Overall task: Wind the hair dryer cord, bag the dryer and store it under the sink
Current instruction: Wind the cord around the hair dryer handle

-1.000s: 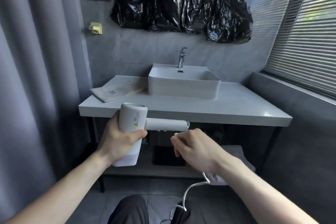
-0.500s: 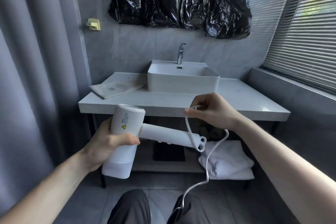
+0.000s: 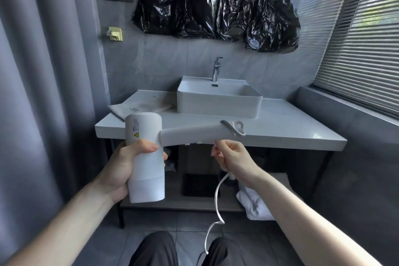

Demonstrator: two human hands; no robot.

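Hair dryer (image 3: 146, 157): near centre, in front of the surface (image 3: 280, 134); left hand (image 3: 121, 168) fingers closed round the barrel, steadying it with the handle pointing right for winding. Cord (image 3: 218, 196): pinched in the right hand (image 3: 233, 157) under the handle; slack hangs floorward. Bag (image 3: 138, 107): far left on the surface, waiting.

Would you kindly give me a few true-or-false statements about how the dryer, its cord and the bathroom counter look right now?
1. The left hand grips the hair dryer by its barrel. True.
2. The right hand is empty. False: it holds the cord under the handle.
3. The cord is fully wound. False: a long stretch hangs down toward the floor.
4. A flat grey pouch lies on the counter, left of the sink. True.
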